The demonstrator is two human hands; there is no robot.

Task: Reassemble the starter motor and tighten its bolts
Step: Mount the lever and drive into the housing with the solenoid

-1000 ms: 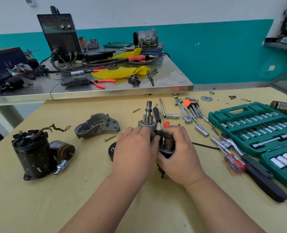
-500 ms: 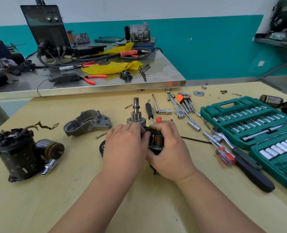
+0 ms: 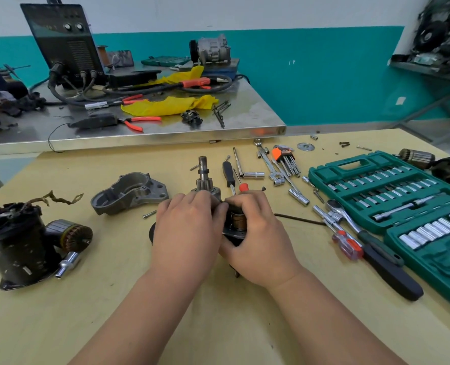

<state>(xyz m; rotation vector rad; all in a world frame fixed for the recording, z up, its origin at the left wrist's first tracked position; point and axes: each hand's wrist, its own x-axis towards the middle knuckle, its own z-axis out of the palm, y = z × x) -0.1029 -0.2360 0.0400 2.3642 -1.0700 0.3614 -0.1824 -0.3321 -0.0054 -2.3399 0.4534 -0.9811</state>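
On the pale wooden tabletop [image 3: 218, 325], near its middle, both hands close round the motor [image 3: 203, 177]. The left hand [image 3: 184, 233] curls over its round body, and the right hand [image 3: 258, 241] wraps the copper-wound coil [image 3: 238, 222]. It is probably heavy, rigid steel, perhaps greasy. It is best gripped by the body, since the windings look delicate. Its toothed shaft stands upright beyond the fingers. Farther left lies a grey cast housing [image 3: 131, 193], matte and rough. To the right is a green plastic socket case [image 3: 376, 191].
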